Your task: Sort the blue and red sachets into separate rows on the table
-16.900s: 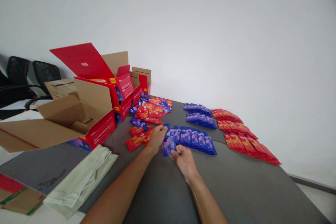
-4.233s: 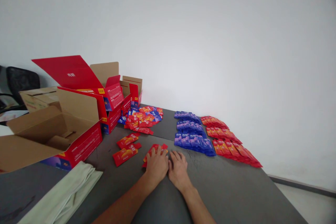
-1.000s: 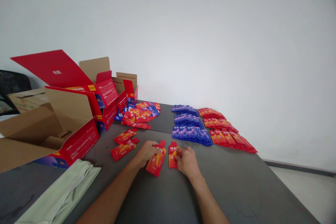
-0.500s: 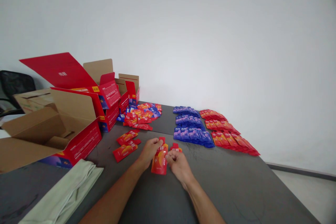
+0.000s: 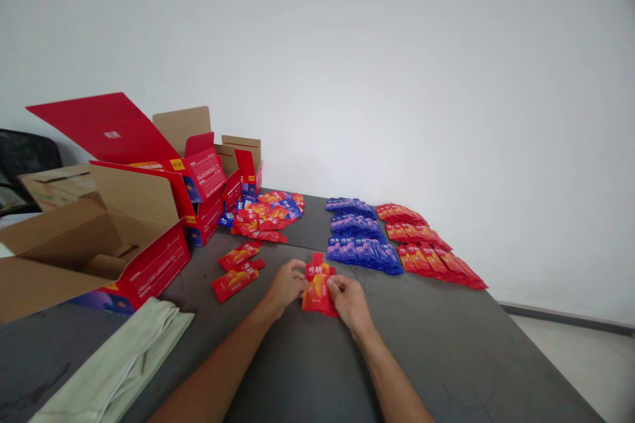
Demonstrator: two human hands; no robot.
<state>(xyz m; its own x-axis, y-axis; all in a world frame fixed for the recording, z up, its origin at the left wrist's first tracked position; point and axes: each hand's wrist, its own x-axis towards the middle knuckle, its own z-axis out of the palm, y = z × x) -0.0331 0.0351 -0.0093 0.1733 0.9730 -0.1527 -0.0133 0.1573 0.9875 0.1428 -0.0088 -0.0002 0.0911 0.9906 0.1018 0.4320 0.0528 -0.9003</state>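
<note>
While both hands meet at the near middle of the worktop [image 5: 446,357], the scene reads so:

Left hand [image 5: 286,285]: fingers clamped on the left edge of the red sachets [image 5: 317,287].
Right hand [image 5: 348,297]: fingers clamped on the right edge of the same sachets.
Red sachets: a small stack, upright between the two hands, lower edge on or just above the worktop; how many there are I cannot tell.
Loose sachets [image 5: 237,271]: a few red ones lying flat, just left of the left hand.
Mixed pile [image 5: 265,211]: red and blue sachets heaped farther back, beside the boxes.
Blue rows [image 5: 360,234]: overlapping sachets laid out beyond the right hand.
Red rows [image 5: 431,244]: same layout, touching the blue rows on their right.
Boxes [image 5: 149,211]: open red cartons at the left, flaps up.
Cloth [image 5: 119,363]: pale green, folded, at the near left edge.
</note>
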